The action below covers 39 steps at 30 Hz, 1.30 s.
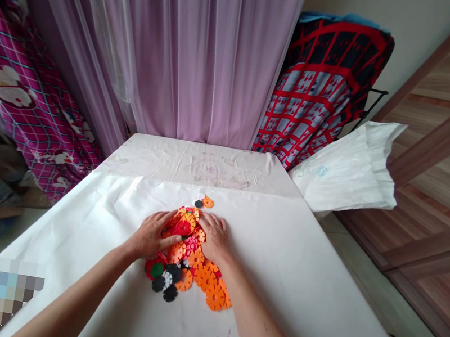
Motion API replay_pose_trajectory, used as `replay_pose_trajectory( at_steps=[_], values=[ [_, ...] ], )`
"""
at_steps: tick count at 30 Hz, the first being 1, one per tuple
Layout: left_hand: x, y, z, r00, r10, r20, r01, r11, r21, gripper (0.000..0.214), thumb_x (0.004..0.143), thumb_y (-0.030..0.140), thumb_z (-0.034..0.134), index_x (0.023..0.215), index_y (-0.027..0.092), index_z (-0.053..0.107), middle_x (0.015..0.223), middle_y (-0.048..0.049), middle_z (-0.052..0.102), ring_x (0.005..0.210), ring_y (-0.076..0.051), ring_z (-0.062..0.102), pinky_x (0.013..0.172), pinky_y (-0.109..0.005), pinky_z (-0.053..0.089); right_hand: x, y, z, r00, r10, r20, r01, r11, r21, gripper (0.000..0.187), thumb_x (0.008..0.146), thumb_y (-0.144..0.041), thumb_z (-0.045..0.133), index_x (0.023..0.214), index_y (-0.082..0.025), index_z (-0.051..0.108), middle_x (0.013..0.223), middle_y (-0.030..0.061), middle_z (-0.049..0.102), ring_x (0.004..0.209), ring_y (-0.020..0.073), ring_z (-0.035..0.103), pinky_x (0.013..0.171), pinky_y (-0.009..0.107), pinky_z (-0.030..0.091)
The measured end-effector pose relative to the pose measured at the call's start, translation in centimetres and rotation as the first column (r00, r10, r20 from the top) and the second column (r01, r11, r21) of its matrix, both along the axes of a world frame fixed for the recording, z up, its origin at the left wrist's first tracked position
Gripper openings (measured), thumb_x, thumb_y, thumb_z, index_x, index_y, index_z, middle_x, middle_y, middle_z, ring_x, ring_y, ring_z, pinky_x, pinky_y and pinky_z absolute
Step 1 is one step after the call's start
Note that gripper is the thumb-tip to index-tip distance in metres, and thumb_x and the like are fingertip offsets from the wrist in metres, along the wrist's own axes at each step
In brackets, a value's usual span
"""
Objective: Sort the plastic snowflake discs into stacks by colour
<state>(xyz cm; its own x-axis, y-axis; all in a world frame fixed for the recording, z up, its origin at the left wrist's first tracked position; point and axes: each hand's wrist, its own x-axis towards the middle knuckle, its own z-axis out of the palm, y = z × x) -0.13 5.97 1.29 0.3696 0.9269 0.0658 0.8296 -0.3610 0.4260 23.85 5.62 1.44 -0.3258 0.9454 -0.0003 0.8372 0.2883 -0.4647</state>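
A heap of notched plastic discs, like snowflake building pieces, lies on the white-covered table. Red, pink and orange ones fill the middle. Orange discs trail toward me on the right, and black discs with a white and a green one sit at the near left. Just beyond the heap are a few more discs. My left hand rests against the heap's left side, fingers stretched out and thumb over the discs. Along the right side lies my right hand, its fingers extended and touching the discs.
Purple curtains hang behind the table's far edge. A white bag stands by the right edge, near a red and black patterned cloth. Wooden doors line the right. Pink checked fabric hangs at the left.
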Motion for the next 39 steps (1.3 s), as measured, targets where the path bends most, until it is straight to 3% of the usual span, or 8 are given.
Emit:
replay_pose_trajectory(
  at_steps=[4, 8, 15, 19, 25, 31, 34, 39],
  values=[
    [-3.0, -4.8, -0.6, 0.998, 0.037, -0.058, -0.037, 0.999, 0.002, 0.093, 0.073, 0.07, 0.062, 0.15, 0.025, 0.039, 0.151, -0.0155, 0.047, 0.137, -0.037, 0.043, 0.111, -0.051, 0.036, 2.0, -2.4, 1.2, 0.993, -0.05, -0.103, 0.041, 0.995, -0.085, 0.051, 0.09, -0.032, 0.052, 0.139, -0.019, 0.054, 0.147, 0.011, 0.052, 0.135, 0.0233, 0.046, 0.114, 0.038, 0.032],
    [-2.8, -7.5, -0.6, 0.98, 0.116, -0.165, -0.121, 0.992, -0.023, 0.103, 0.061, 0.061, 0.074, 0.151, 0.029, 0.037, 0.149, -0.0146, 0.047, 0.136, -0.039, 0.042, 0.108, -0.05, 0.038, 2.5, -5.7, 2.1, 0.999, -0.052, -0.001, 0.052, 0.987, -0.152, 0.103, 0.066, -0.047, 0.078, 0.154, -0.018, 0.033, 0.148, 0.0163, 0.046, 0.134, 0.0327, 0.042, 0.108, 0.043, 0.038],
    [1.3, -4.9, 1.5, 0.976, 0.179, -0.127, -0.192, 0.976, -0.099, 0.091, 0.066, 0.032, 0.067, 0.151, 0.016, 0.036, 0.126, -0.0187, 0.063, 0.114, -0.035, 0.06, 0.099, -0.044, 0.045, -1.9, -3.3, 2.1, 0.994, -0.111, 0.008, 0.111, 0.982, -0.152, 0.11, 0.063, -0.03, 0.076, 0.157, -0.016, 0.021, 0.133, 0.0187, 0.058, 0.12, 0.0324, 0.056, 0.1, 0.04, 0.044],
    [2.3, -2.7, 1.7, 0.94, 0.245, 0.235, -0.179, 0.946, -0.27, 0.081, 0.066, 0.027, 0.068, 0.143, 0.014, 0.046, 0.122, -0.018, 0.068, 0.113, -0.036, 0.062, 0.099, -0.046, 0.046, -3.1, -0.7, 1.6, 0.951, -0.121, -0.285, 0.044, 0.964, -0.261, 0.102, 0.063, -0.02, 0.073, 0.154, -0.02, 0.028, 0.126, 0.0111, 0.065, 0.114, 0.0266, 0.062, 0.097, 0.035, 0.048],
    [3.6, -2.3, 2.2, 0.851, 0.241, 0.467, -0.041, 0.916, -0.399, 0.059, 0.069, 0.023, 0.066, 0.128, 0.019, 0.058, 0.109, -0.006, 0.074, 0.099, -0.023, 0.068, 0.084, -0.033, 0.056, -3.8, 0.5, 1.3, 0.633, -0.349, -0.691, -0.083, 0.857, -0.508, 0.093, 0.057, -0.008, 0.067, 0.145, -0.018, 0.04, 0.123, 0.0077, 0.067, 0.11, 0.0218, 0.064, 0.091, 0.031, 0.054],
    [3.4, -3.0, 4.9, 0.633, 0.335, 0.697, 0.114, 0.851, -0.512, 0.075, 0.069, 0.027, 0.074, 0.14, 0.02, 0.049, 0.109, -0.0065, 0.072, 0.091, -0.02, 0.068, 0.079, -0.033, 0.056, -2.2, -0.3, 4.3, 0.523, -0.241, -0.818, -0.242, 0.877, -0.414, 0.085, 0.057, -0.007, 0.065, 0.139, -0.026, 0.051, 0.125, 0.0031, 0.066, 0.108, 0.019, 0.064, 0.095, 0.032, 0.051],
    [2.0, -3.4, 6.1, 0.576, 0.237, 0.782, 0.289, 0.836, -0.466, 0.081, 0.07, 0.031, 0.078, 0.144, 0.023, 0.046, 0.128, -0.0088, 0.065, 0.113, -0.025, 0.062, 0.093, -0.037, 0.053, -0.4, -0.5, 5.7, 0.532, -0.184, -0.827, -0.302, 0.871, -0.388, 0.087, 0.06, -0.011, 0.066, 0.143, -0.027, 0.048, 0.134, 0.006, 0.06, 0.114, 0.0201, 0.061, 0.095, 0.033, 0.051],
    [-1.5, -7.1, 3.2, 0.831, 0.081, 0.55, 0.171, 0.904, -0.393, 0.082, 0.077, 0.043, 0.07, 0.151, 0.031, 0.037, 0.147, -0.0111, 0.052, 0.134, -0.031, 0.049, 0.109, -0.049, 0.043, 3.1, -4.0, 4.8, 0.745, -0.086, -0.662, -0.162, 0.939, -0.304, 0.082, 0.07, -0.023, 0.066, 0.148, -0.027, 0.043, 0.144, 0.0104, 0.052, 0.132, 0.025, 0.05, 0.109, 0.046, 0.041]
  ],
)
